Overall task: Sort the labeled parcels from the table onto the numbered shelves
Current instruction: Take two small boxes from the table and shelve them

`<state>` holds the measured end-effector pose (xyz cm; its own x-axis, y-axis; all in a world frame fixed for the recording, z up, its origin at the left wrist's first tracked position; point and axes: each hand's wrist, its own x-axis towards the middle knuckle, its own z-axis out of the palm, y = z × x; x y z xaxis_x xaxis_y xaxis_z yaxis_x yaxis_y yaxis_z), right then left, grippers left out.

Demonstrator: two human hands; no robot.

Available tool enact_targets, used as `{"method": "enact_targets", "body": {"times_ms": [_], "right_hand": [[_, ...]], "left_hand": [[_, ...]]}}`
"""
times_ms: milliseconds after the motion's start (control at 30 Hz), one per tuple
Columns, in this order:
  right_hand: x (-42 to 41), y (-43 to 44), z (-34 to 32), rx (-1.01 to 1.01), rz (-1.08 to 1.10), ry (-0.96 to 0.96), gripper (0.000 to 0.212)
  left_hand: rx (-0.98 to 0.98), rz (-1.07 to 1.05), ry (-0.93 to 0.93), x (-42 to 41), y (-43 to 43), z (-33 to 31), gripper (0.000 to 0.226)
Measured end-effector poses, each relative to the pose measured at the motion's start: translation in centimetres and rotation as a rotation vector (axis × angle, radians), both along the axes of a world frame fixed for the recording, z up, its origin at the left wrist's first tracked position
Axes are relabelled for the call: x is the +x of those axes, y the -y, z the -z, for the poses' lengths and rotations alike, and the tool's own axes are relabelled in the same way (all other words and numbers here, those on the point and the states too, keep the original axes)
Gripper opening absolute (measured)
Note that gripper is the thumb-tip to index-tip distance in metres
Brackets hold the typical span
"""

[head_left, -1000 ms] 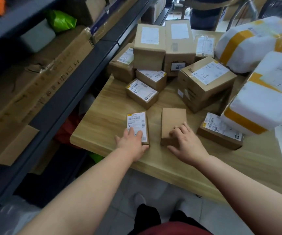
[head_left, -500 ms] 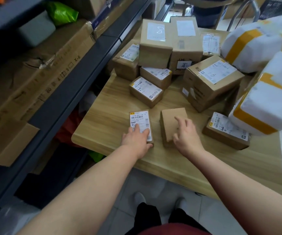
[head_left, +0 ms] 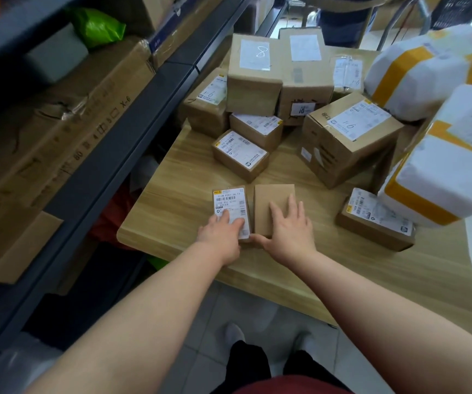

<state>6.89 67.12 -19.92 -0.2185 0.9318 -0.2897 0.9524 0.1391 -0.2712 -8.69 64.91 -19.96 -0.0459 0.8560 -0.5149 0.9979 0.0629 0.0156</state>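
brown plain parcel (head_left: 268,199) under right grip (head_left: 291,233)

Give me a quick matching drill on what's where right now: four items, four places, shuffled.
1 labelled small box
2 plain small box
3 box marked 8
4 green bag

A under the right hand
B on the shelving
C far end of the table
D under the left hand

Pairs: 1-D, 2-A, 3-C, 4-B.
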Motion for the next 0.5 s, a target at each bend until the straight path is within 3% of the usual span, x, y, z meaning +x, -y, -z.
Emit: {"method": "enact_targets", "body": {"times_ms": [133,333,400,500], "right_hand": [[0.2,-0.3,-0.4,0.031,0.024,0.053,0.091],[2.5,-0.2,-0.3,-0.049,-0.042,-0.063,0.081],[3.1,-0.5,-0.5,-0.090,-0.011,-0.179,0.081],[4.1,-1.2,-1.4,-0.147,0.142,-0.497,0.076]], "left_hand": [[-0.007,-0.022,0.007,0.1,0.0,-0.1,0.062],[0.037,-0.066,-0.016,1.3,0.4,0.3,0.056],[0.070,-0.106,0.008,1.9,0.6,0.5,0.054],[0.126,-0.147,0.078,2.2,0.6,0.8,0.055]]}}
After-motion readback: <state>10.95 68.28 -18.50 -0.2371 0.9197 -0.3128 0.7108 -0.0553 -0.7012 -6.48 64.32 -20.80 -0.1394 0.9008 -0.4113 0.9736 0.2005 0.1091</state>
